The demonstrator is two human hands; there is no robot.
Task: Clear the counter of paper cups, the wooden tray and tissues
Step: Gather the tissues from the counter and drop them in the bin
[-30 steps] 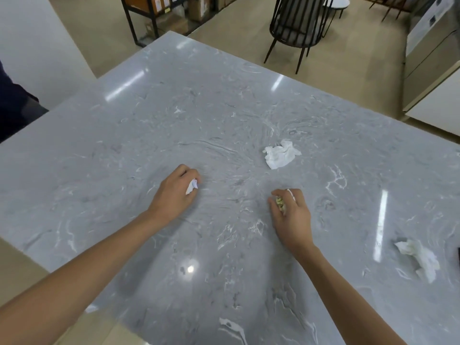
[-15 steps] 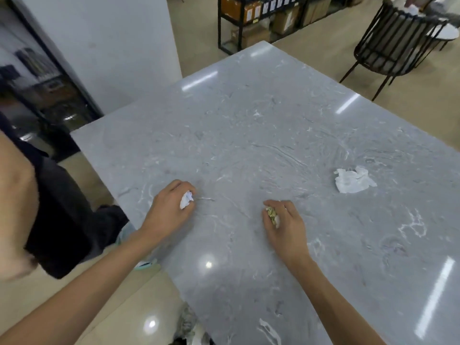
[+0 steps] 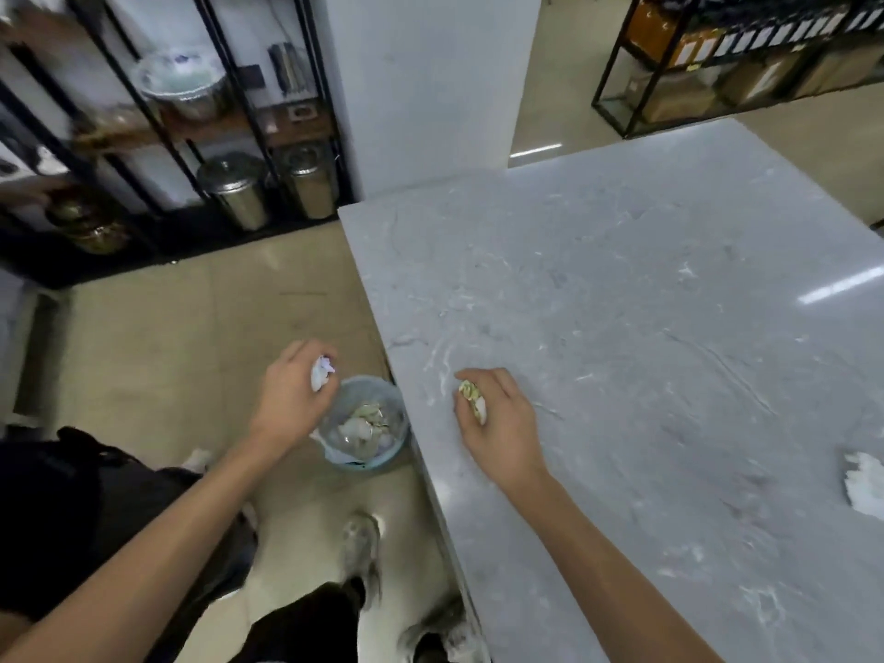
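Both grips are clenched on litter. Left hand (image 3: 292, 399) hangs off the grey marbled stone surface (image 3: 669, 375), out over the floor, its fingers curled round a small crumpled white tissue wad (image 3: 321, 373) that pokes out at the thumb side. It sits just above and to the left of the rim of the round translucent waste bin (image 3: 366, 425) on the tan floor, which already holds crumpled scraps. Right hand (image 3: 497, 418) is over the surface near its left edge, clenched on a scrunched yellow-green and white paper wad (image 3: 472, 399).

One more loose white crumpled tissue (image 3: 866, 485) lies on the surface at the far right edge of the view, well apart from both hands. No paper cups or wooden tray are in view.

As a judgement, the step in hand is dropping the left wad into the bin. The risk is a miss: the hand is not squarely over the opening, so a release now could put the light tissue on the rim or on the floor beside the shoe. The right hand must also cross the surface edge before opening, or its wad falls back on the stone. The picture is blurred, so exact alignment is hard to tell.

Neither wad has a real long axis; each is a rough ball. The left one juts slightly up and right from the fist, the right one up and left.
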